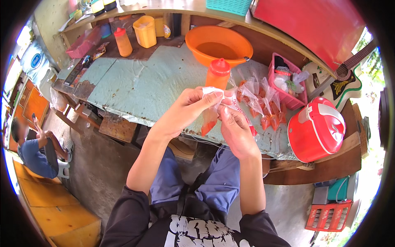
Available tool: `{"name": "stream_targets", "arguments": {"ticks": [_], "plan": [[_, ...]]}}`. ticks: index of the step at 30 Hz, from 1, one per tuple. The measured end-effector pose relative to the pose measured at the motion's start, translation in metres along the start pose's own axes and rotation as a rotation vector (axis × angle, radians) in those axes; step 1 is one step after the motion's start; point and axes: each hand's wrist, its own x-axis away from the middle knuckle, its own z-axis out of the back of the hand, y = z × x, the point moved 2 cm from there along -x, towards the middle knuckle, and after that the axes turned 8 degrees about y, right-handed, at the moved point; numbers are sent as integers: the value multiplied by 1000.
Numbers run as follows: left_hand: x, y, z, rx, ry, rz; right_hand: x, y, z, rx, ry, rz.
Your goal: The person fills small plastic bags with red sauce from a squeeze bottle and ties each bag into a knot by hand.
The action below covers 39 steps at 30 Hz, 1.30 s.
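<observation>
Between both hands hangs a small clear plastic bag (pixel 209 123) with orange-red sauce in its bottom corner. My left hand (pixel 193 106) pinches the bag's bunched top, and my right hand (pixel 234 126) grips its neck with thumb and fingers. Just beyond them an orange squeeze bottle (pixel 218 74) with a red cap stands upright on the table. A plastic pack with red print (pixel 239 108) lies partly behind my right hand. Several knotted bags of the sauce (pixel 268 112) are heaped to the right. Behind the bottle rests an orange basin (pixel 217 43) containing brownish-orange liquid.
A pink basket (pixel 288 83) and a red-and-white rice cooker (pixel 318 129) stand on the table's right side. Farther left are another squeeze bottle (pixel 122 42) and a yellow container (pixel 145 31). A wooden shelf (pixel 182 10) crosses above. A seated person (pixel 38 151) is at the left.
</observation>
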Motion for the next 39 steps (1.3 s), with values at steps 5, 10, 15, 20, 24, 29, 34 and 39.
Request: {"name": "stream_targets", "arguments": {"ticks": [5, 10, 15, 20, 24, 29, 34, 39], "plan": [[-3, -2, 3, -73, 85, -107, -15, -12, -10, 254, -53, 286], [0, -7, 0, -138, 228, -108, -10, 14, -10, 336, 71, 321], [-3, -40, 5, -17, 317, -110, 12, 38, -9, 338, 116, 204], [-2, -50, 8, -17, 227, -61, 29, 39, 2, 351, 44, 92], [5, -50, 5, 18, 142, -67, 9, 21, -3, 154, -30, -79], [15, -25, 10, -5, 272, 75, 1, 41, -20, 187, -26, -39], [24, -40, 18, 89, 385, 9, 23, 58, -29, 359, 22, 104], [26, -37, 17, -97, 278, -2, 29, 57, -10, 227, 2, -28]]}}
